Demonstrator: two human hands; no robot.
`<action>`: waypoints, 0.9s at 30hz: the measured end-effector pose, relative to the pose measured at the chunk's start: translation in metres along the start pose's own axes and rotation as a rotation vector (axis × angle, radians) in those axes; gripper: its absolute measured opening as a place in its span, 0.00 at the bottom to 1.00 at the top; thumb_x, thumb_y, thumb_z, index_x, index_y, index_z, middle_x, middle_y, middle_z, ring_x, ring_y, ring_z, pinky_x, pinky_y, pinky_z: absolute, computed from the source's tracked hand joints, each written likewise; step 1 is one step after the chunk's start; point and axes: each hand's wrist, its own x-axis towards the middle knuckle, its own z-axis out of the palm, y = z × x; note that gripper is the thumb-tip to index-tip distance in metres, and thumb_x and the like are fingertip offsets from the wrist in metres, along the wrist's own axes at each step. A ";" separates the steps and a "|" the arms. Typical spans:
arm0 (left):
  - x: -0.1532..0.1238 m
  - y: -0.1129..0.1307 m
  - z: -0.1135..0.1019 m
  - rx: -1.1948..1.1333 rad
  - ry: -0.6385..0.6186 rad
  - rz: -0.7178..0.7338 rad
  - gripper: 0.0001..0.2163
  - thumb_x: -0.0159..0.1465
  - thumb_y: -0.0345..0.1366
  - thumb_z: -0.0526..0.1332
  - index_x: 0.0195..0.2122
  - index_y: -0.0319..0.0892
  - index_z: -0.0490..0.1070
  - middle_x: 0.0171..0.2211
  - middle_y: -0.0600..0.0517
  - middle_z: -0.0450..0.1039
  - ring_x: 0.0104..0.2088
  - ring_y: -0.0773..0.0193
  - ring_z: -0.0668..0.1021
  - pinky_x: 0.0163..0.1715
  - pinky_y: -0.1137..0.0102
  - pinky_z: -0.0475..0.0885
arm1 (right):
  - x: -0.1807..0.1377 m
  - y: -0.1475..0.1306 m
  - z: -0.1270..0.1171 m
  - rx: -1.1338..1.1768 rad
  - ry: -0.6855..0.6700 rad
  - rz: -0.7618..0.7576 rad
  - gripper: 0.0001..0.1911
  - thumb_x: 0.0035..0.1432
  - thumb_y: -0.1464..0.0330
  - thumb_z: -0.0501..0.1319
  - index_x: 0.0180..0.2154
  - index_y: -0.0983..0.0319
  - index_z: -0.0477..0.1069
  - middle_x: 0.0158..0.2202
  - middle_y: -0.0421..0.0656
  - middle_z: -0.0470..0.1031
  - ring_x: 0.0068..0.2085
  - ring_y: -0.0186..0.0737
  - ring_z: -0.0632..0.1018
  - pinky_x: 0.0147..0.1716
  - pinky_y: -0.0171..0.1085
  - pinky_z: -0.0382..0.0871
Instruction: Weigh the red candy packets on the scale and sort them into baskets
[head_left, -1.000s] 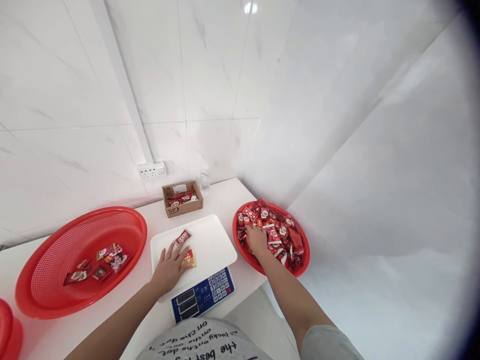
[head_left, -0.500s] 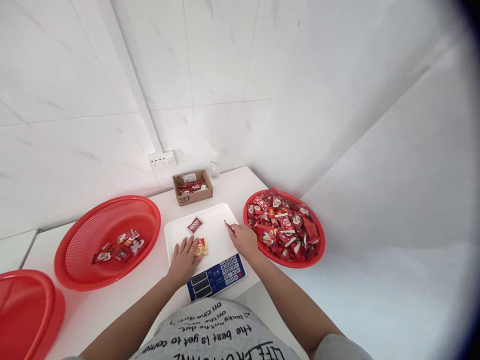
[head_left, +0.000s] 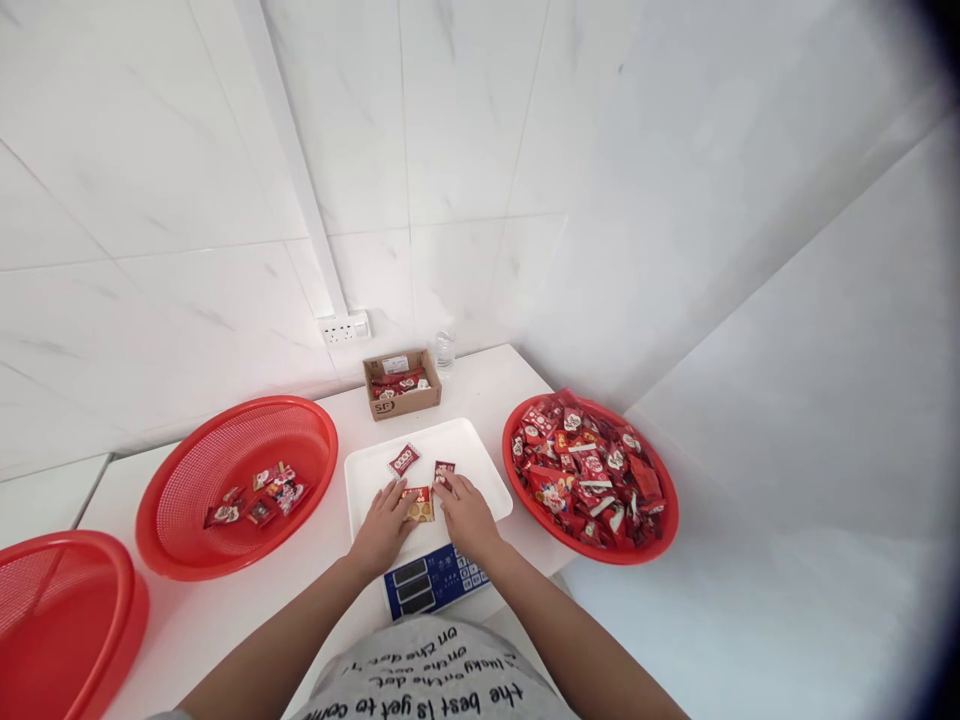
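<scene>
L hand open, fingers resting at yellow pkt on tray. R hand fingertips on small red pkt; grip unclear. Best: light touch, pkts flat, not overlapping.

- My left hand lies flat with spread fingers on the white tray, fingertips at a yellow-and-red packet.
- My right hand is on the packet's other side, fingertips touching a small dark-red packet.
- Beyond my fingers, a red packet with white letters lies alone on the tray.
- The tray tops a scale with a blue panel.
- To my right, a red basket is heaped with red packets.
- To my left, another red basket holds a few.
- Behind the tray, a cardboard box stands on the desk.
</scene>
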 end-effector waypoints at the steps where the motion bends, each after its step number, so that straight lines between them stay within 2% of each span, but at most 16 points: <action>1: 0.002 0.000 0.001 0.010 0.000 -0.005 0.20 0.61 0.34 0.53 0.55 0.43 0.60 0.61 0.43 0.53 0.61 0.52 0.55 0.58 0.53 0.53 | 0.002 0.001 0.001 -0.019 -0.024 0.020 0.25 0.55 0.76 0.49 0.55 0.61 0.61 0.59 0.48 0.57 0.59 0.45 0.58 0.55 0.45 0.55; 4: 0.007 0.001 0.001 0.029 0.009 -0.016 0.20 0.60 0.33 0.54 0.55 0.45 0.60 0.61 0.44 0.53 0.61 0.52 0.55 0.57 0.51 0.52 | 0.005 0.002 0.005 -0.053 -0.118 0.075 0.29 0.52 0.79 0.49 0.57 0.61 0.58 0.61 0.48 0.54 0.62 0.47 0.52 0.57 0.48 0.49; 8: 0.006 0.001 -0.003 0.029 0.010 -0.024 0.21 0.60 0.31 0.55 0.56 0.47 0.60 0.61 0.45 0.53 0.61 0.53 0.55 0.57 0.52 0.52 | 0.000 -0.006 0.005 -0.032 -0.141 0.120 0.28 0.53 0.77 0.50 0.56 0.59 0.59 0.60 0.48 0.55 0.61 0.48 0.54 0.57 0.49 0.49; 13: 0.006 0.003 -0.006 -0.005 0.074 -0.002 0.22 0.60 0.38 0.54 0.57 0.45 0.58 0.62 0.44 0.49 0.62 0.52 0.53 0.57 0.52 0.51 | -0.009 -0.012 0.001 0.110 -0.098 0.078 0.25 0.54 0.74 0.51 0.55 0.59 0.61 0.58 0.48 0.59 0.58 0.45 0.60 0.56 0.46 0.54; 17: 0.020 0.009 -0.006 -0.029 0.159 -0.101 0.27 0.61 0.46 0.52 0.60 0.44 0.52 0.63 0.42 0.45 0.63 0.50 0.48 0.57 0.51 0.51 | -0.014 -0.008 -0.002 0.272 -0.073 0.068 0.26 0.55 0.73 0.50 0.57 0.61 0.58 0.59 0.48 0.57 0.59 0.41 0.60 0.56 0.41 0.57; 22: 0.043 0.023 -0.009 0.038 0.076 -0.246 0.32 0.59 0.51 0.52 0.61 0.42 0.49 0.64 0.39 0.40 0.63 0.47 0.46 0.57 0.51 0.48 | -0.026 0.006 -0.015 0.298 0.018 0.164 0.23 0.56 0.70 0.50 0.55 0.59 0.61 0.58 0.47 0.59 0.58 0.41 0.62 0.55 0.42 0.59; 24: 0.048 0.030 -0.009 0.088 0.037 -0.263 0.31 0.59 0.50 0.51 0.61 0.41 0.50 0.64 0.38 0.41 0.62 0.46 0.48 0.57 0.52 0.48 | -0.033 0.015 -0.020 0.287 0.075 0.197 0.22 0.56 0.70 0.51 0.53 0.59 0.63 0.57 0.47 0.61 0.57 0.41 0.63 0.55 0.43 0.59; 27: 0.048 0.039 -0.009 0.171 0.057 -0.243 0.29 0.60 0.49 0.50 0.60 0.41 0.53 0.63 0.38 0.43 0.60 0.48 0.55 0.55 0.53 0.52 | -0.044 0.034 -0.029 0.250 0.156 0.244 0.21 0.56 0.70 0.51 0.51 0.60 0.66 0.55 0.48 0.63 0.56 0.42 0.65 0.55 0.44 0.59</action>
